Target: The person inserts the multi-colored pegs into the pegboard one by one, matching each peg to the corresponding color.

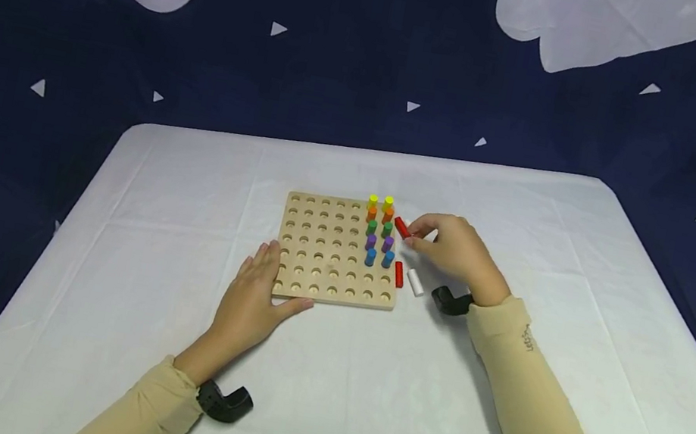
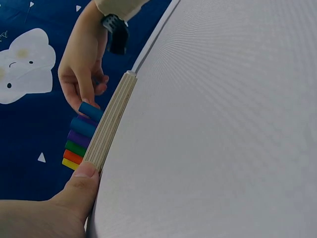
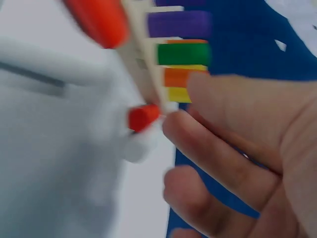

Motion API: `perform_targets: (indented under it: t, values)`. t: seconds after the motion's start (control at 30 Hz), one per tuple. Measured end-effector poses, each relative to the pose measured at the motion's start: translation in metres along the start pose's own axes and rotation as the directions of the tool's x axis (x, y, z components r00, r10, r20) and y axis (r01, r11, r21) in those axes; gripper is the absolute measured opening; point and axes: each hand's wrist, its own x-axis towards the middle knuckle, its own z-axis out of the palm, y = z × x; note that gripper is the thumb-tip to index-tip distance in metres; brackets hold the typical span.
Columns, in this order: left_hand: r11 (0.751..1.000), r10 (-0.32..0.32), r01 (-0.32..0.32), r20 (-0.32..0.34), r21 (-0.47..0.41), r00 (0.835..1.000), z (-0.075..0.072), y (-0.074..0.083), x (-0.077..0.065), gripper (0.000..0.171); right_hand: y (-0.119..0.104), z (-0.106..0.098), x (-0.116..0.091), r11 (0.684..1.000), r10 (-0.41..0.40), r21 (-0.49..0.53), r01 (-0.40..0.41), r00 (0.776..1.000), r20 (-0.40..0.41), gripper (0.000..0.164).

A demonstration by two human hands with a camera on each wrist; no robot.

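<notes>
A wooden pegboard (image 1: pixel 326 250) with rows of round holes lies on the table. Two columns of pegs stand at its right side: yellow, orange, green (image 3: pixel 183 53), purple and blue (image 2: pixel 90 111). My left hand (image 1: pixel 246 307) rests at the board's near left corner, fingers straight along the left edge and thumb against the front edge. Just right of the board, my right hand (image 1: pixel 453 246) has its fingertips beside a red peg (image 1: pixel 402 228) lying on the cloth. In the right wrist view, a gap shows between thumb and fingers, with nothing held there.
Another red peg (image 1: pixel 399 275) and a white peg (image 1: pixel 415 283) lie by the board's lower right edge. A second white peg (image 3: pixel 138 148) shows blurred near the right fingertips. White cloth (image 1: pixel 315 411) covers the table; a dark blue curtain (image 1: pixel 343 78) hangs behind.
</notes>
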Motion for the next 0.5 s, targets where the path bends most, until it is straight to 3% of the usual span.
perform_targets:
  t: [0.23, 0.5]
  values:
    - [1.000, 0.006, -0.006, -0.004, 0.007, 1.000, 0.001, -0.001, -0.001, 0.112, -0.003, 0.019, 0.016, 0.991, 0.005, -0.129, -0.014, 0.997, -0.073, 0.029]
    - [1.000, 0.000, 0.000, -0.004, 0.005, 1.000, 0.001, -0.001, -0.001, 0.112, -0.006, 0.024, 0.031, 0.971, 0.032, -0.231, -0.060, 0.992, -0.126, 0.029]
